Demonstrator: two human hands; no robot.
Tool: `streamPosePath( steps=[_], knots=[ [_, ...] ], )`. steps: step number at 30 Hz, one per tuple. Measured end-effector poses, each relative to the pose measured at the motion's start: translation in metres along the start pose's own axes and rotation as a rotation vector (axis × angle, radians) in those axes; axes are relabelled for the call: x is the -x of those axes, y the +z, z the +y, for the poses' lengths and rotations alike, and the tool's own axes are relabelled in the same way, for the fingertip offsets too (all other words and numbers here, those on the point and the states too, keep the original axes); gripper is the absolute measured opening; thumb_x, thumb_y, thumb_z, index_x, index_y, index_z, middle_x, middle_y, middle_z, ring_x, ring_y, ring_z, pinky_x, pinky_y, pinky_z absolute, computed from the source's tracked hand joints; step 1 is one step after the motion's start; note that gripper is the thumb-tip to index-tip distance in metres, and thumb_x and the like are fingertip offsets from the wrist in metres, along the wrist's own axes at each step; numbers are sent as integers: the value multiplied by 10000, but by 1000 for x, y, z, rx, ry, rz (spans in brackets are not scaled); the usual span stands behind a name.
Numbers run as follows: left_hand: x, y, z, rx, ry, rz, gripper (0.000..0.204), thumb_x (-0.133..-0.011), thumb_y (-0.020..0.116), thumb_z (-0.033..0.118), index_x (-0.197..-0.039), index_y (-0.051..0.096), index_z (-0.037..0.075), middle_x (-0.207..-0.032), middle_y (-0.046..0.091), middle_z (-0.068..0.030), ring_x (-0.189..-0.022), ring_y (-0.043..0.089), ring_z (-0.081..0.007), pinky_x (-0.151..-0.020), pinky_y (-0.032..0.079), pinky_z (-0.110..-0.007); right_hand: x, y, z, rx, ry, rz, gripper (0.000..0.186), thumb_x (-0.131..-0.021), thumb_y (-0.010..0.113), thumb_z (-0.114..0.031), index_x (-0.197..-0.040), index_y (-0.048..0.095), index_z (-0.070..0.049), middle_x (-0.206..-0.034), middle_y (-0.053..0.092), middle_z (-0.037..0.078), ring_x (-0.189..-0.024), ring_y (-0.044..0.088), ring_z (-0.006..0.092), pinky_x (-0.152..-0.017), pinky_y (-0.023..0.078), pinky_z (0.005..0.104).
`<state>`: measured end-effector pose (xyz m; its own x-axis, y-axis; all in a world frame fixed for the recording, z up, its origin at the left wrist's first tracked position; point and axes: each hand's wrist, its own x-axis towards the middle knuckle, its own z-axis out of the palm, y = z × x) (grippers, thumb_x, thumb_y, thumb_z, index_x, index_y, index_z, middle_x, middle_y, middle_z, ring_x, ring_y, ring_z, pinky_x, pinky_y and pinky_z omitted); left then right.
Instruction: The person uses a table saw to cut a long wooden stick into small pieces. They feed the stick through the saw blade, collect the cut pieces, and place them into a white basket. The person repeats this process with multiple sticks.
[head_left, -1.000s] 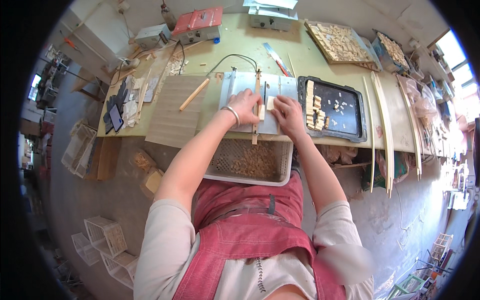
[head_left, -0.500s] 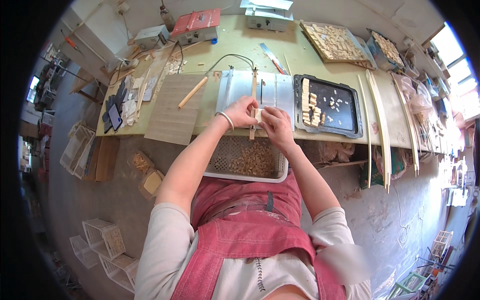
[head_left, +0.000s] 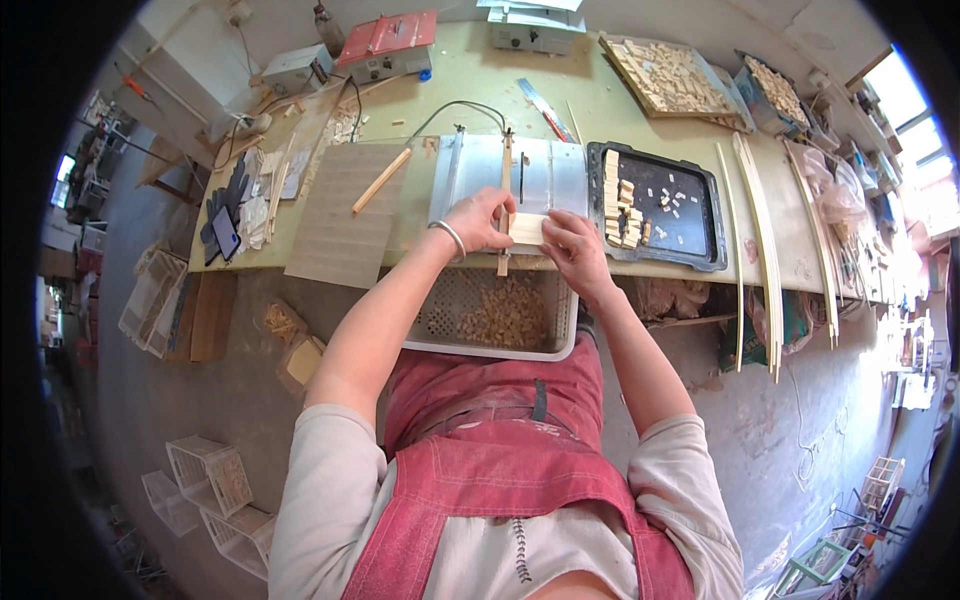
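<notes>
A short, pale wooden block (head_left: 527, 229) lies across the near part of a silver metal plate (head_left: 556, 175) with a narrow dark slot. My left hand (head_left: 480, 220) is closed at its left end, thumb and fingertips against a wooden strip (head_left: 506, 172) that runs front to back over the plate. The block's right end is pinched between the thumb and fingers of my right hand (head_left: 577, 250). Beneath the table edge, a perforated white crate (head_left: 485, 353) holds many small wood pieces.
Right of the plate is a black tray (head_left: 703, 205) with wooden blocks and small white pieces. Long wooden strips (head_left: 762, 255) overhang the table edge. A brown board (head_left: 335, 225) bears a wooden stick (head_left: 382, 181) on the left. Behind stands a red-topped machine (head_left: 388, 48).
My right hand has shifted right and slightly down, and more of the wooden block shows between my hands. My left hand stays near the wooden strip.
</notes>
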<state>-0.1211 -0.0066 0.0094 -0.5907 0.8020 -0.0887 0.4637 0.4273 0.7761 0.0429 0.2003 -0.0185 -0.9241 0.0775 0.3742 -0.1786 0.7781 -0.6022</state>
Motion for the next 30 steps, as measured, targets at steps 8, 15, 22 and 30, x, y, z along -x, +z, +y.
streamPosePath(
  steps=[8, 15, 22, 30],
  knots=[
    [8, 9, -7, 33, 41, 94, 517, -675, 913, 232, -1093, 639, 97, -1005, 612, -84, -896, 635, -233, -823, 574, -362, -1, 0, -7, 160, -98, 46, 346, -880, 789, -164, -1219, 747, -107, -1326, 664, 111, -1249, 589, 331, -1066, 449, 468],
    [9, 7, -5, 40, 59, 103, 488, -684, 899, 224, -1080, 643, 95, -987, 616, -77, -880, 638, -234, -812, 577, -363, -2, 1, -6, 132, -81, 35, 337, -899, 765, -150, -1229, 737, -90, -1352, 650, 125, -1262, 580, 354, -1072, 450, 477],
    [-5, 4, -6, 10, 17, 141, 473, -687, 862, 253, -1071, 639, 88, -982, 644, -95, -888, 663, -263, -822, 583, -374, -16, 6, 5, 76, -81, 61, 321, -896, 758, -127, -1213, 745, -79, -1353, 652, 135, -1262, 584, 363, -1070, 460, 478],
    [-24, -9, -4, -19, -23, 128, 452, -692, 842, 227, -1071, 641, 82, -1002, 658, -106, -913, 674, -283, -843, 584, -391, -37, 11, 15, 75, -72, 93, 325, -875, 769, -108, -1197, 751, -70, -1347, 664, 140, -1244, 601, 366, -1048, 485, 479]
  ],
)
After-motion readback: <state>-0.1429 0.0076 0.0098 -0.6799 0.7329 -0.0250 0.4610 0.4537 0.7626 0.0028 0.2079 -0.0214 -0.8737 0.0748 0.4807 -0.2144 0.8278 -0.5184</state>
